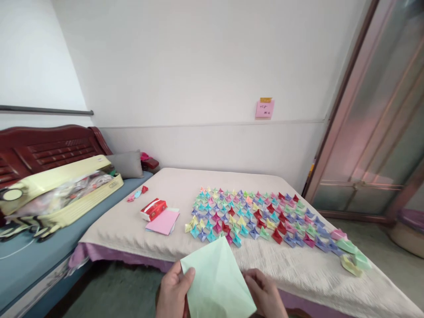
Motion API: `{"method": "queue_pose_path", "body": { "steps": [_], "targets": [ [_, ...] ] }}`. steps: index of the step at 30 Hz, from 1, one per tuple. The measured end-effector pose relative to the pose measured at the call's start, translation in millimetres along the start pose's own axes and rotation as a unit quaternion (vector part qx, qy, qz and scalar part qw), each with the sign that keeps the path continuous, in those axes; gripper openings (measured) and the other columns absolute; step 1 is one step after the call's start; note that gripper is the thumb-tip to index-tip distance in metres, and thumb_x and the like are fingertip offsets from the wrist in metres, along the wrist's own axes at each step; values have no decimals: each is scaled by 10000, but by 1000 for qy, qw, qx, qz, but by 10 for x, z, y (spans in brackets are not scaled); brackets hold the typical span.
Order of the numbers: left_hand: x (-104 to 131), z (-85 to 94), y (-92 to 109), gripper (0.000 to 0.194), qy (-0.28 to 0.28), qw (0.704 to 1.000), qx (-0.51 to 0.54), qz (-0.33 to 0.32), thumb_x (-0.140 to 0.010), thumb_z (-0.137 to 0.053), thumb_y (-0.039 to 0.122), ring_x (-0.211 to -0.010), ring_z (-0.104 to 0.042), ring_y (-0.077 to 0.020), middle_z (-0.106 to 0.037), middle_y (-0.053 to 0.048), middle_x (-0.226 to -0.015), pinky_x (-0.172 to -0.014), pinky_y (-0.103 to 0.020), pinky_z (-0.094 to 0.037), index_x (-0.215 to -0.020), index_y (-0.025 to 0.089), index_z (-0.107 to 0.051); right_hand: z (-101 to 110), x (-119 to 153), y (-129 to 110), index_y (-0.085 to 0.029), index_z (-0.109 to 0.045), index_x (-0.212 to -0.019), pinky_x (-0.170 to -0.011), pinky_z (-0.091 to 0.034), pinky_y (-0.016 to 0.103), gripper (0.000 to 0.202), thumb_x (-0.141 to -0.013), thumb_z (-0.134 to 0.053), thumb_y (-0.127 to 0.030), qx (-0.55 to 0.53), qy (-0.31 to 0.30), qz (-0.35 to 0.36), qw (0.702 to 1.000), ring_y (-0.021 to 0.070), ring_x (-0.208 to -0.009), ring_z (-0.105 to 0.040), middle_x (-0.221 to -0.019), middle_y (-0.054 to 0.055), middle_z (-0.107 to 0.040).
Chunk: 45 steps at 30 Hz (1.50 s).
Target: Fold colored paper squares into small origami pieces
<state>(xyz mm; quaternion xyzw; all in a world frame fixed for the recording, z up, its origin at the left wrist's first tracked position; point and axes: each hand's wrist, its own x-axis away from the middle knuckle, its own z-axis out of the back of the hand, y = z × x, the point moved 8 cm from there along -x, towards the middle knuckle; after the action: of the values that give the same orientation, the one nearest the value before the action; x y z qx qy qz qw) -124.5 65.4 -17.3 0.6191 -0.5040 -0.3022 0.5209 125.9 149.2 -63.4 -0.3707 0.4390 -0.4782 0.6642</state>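
A square sheet of light green origami paper (217, 278), marked with faint crease lines, is held up in front of me at the table's near edge. My left hand (175, 287) grips its left side, thumb on the front face and fingers behind. At the right edge, my right hand (265, 291) is closed with curled fingers against the paper; its fingertips are partly hidden. Just beyond the sheet, many small folded paper pieces (232, 212) in several colours stand in rows on the cloth-covered table (185, 185).
Left on the table are a stack of pink paper (163, 221), a red tissue packet (153, 209) and a few small folded pieces (137, 194). Loose folded papers (353, 254) lie at the right edge. A wooden bench (49, 145) with a yellow case (89, 190) stands at left.
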Motion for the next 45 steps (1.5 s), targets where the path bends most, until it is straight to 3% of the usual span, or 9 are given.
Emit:
{"method": "queue_pose_path", "body": {
  "steps": [3,5,7,13,20,25,31,39,45],
  "targets": [
    [191,-86,53,450,-24,998,64,5,-686,-776,421,-570,-663,-200,-758,-52,-748,-515,-274,-497,-1049,170,-689,61,204,-247,-213,-674,-844,-580,-499,279,384,-915,-460,-524,-100,-21,-47,994,208,-669,-654,-733,21,-712],
    [310,-134,72,458,-30,997,66,9,-701,-765,420,-665,-700,-239,-775,-76,-816,-608,-322,-537,-1079,173,-690,62,390,-390,-199,-676,-779,-629,-500,290,345,-851,-585,-524,-276,-38,-131,952,212,-696,-632,-750,29,-694],
    [411,-190,88,493,-40,998,46,8,-702,-756,445,-734,-712,-270,-780,-91,-845,-670,-354,-549,-1109,174,-690,50,565,-569,-209,-677,-769,-623,-486,287,330,-826,-623,-530,-350,-64,-177,918,208,-682,-614,-718,17,-672],
    [583,-274,87,544,-66,998,-2,14,-710,-708,514,-808,-708,-293,-780,-97,-913,-702,-365,-555,-1153,198,-683,-13,851,-783,-183,-649,-697,-496,-391,232,352,-723,-743,-521,-395,-113,-201,889,142,-533,-518,-607,-11,-592],
    [668,-167,238,500,-57,990,-122,-38,-733,-692,533,-878,-678,-307,-781,-103,-908,-762,-349,-544,-1055,152,-731,-100,938,-767,-186,-631,-671,-479,-392,227,324,-690,-796,-464,-444,-89,-205,867,139,-521,-546,-594,-1,-646],
    [697,-271,178,548,-109,993,-36,-4,-750,-694,521,-903,-687,-323,-779,-117,-935,-786,-380,-541,-1153,150,-686,-83,955,-683,-154,-597,-583,-467,-357,200,340,-646,-854,-368,-462,-67,-237,852,96,-450,-512,-514,-21,-637],
    [750,-423,-55,642,-203,975,46,73,-632,-811,476,-828,-717,-350,-784,-126,-872,-742,-421,-544,-1172,155,-681,39,943,-781,-144,-636,-597,-455,-355,177,306,-660,-857,-346,-457,-39,-231,858,80,-432,-506,-495,-26,-650],
    [732,-337,-94,490,-213,975,12,61,-672,-802,419,-732,-709,-305,-783,-114,-792,-708,-384,-531,-1077,152,-735,14,977,-886,-177,-715,-769,-578,-490,244,221,-662,-853,-313,-471,-68,-218,852,160,-564,-677,-638,16,-749],
    [761,-357,-78,389,-212,974,38,68,-675,-799,406,-682,-684,-264,-760,-88,-740,-692,-360,-517,-979,169,-751,-36,975,-921,-205,-728,-862,-588,-498,285,217,-680,-825,-274,-495,-79,-191,844,186,-553,-681,-631,11,-740]
  ]
}}
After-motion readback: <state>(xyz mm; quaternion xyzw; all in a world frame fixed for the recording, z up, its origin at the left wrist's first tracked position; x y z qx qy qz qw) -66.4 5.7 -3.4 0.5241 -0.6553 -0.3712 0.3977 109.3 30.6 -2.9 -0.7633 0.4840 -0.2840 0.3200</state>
